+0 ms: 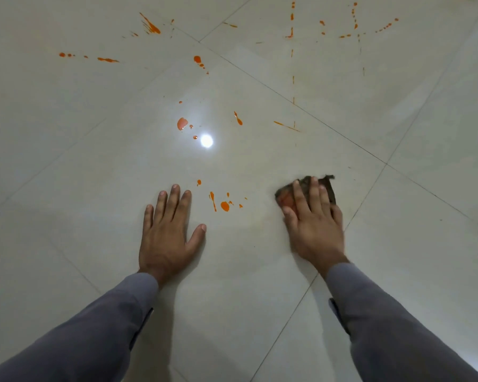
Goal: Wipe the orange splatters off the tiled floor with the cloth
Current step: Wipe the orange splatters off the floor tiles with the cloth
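My right hand (313, 221) presses flat on a dark brown cloth (329, 186) that lies on the glossy pale tiled floor (94, 161); the cloth shows orange stains at its left edge. My left hand (169, 230) rests flat on the floor, fingers spread, holding nothing. Between the two hands lies a cluster of orange splatters (224, 205). A larger orange blob (181, 123) sits farther ahead, beside a bright light reflection. More orange streaks (151, 24) and drops (353, 15) are scattered across the far tiles.
Dark grout lines (340, 139) cross the floor diagonally. A thin dotted orange line (293, 78) runs away from me at the right of centre. Both forearms wear grey sleeves (398, 326).
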